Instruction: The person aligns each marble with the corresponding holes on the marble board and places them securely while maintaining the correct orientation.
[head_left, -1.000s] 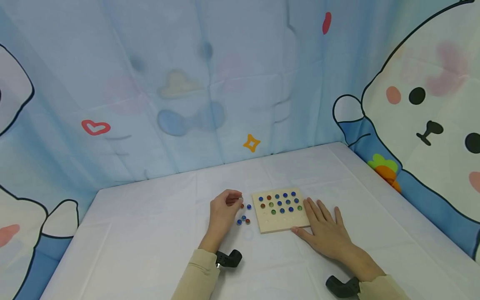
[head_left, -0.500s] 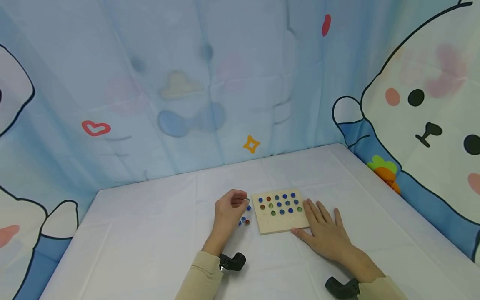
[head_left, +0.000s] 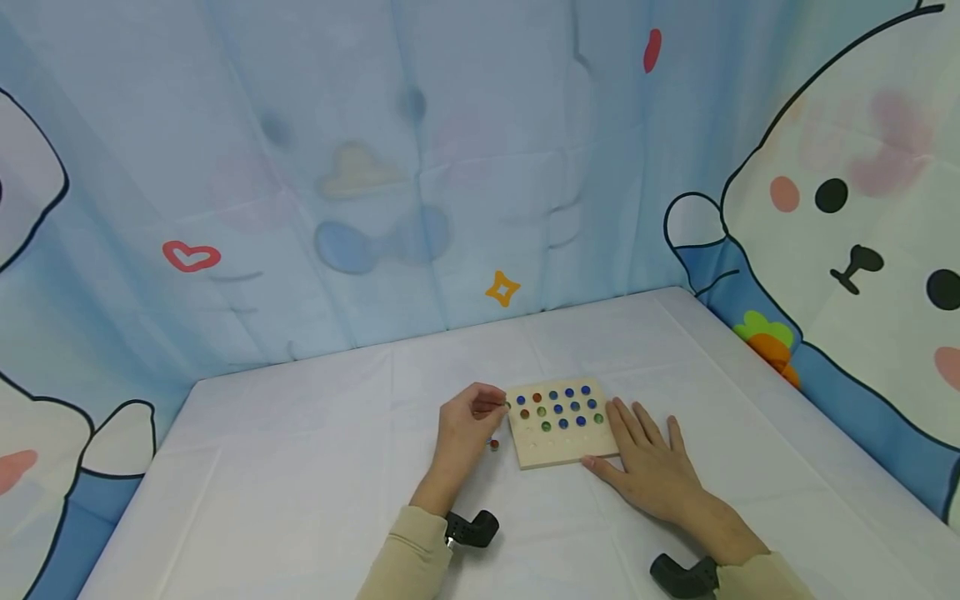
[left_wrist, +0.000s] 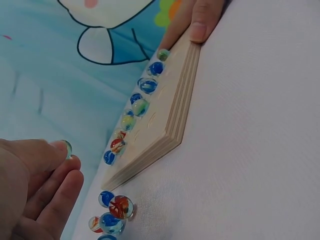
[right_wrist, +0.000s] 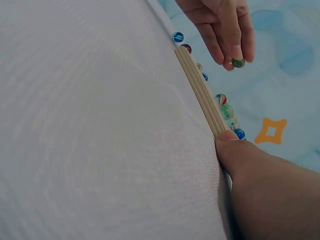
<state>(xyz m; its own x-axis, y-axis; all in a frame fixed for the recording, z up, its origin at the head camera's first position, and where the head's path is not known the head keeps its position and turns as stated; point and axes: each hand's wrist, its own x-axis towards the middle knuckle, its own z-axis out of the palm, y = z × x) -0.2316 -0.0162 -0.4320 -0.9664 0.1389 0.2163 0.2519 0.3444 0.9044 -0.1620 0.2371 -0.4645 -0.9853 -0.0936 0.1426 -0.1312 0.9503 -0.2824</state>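
My left hand (head_left: 467, 429) pinches a green glass marble (right_wrist: 238, 63) between thumb and fingertips, raised by the left edge of a wooden board (head_left: 536, 452). Rows of marbles in blue, green and red sit in the board's round hollows, and the row nearest me shows bare hollows. Flat with spread fingers, my right hand (head_left: 660, 475) lies along the board's right side. Its thumb (left_wrist: 199, 31) presses at the near corner. Loose marbles, including a red one (left_wrist: 121, 206) and a blue one (left_wrist: 106, 198), lie left of the board, partly hidden behind my left hand in the head view.
A white cloth (head_left: 300, 467) covers the table. Behind it hangs a blue curtain (head_left: 300, 308) with cartoon prints, which continues along the right side. Each wrist carries a black camera mount, one on the left (head_left: 474, 529) and one on the right (head_left: 684, 575).
My left hand has moved rightward with the green marble, from over the loose marbles to the board's left edge. The right hand and the board have stayed in place.
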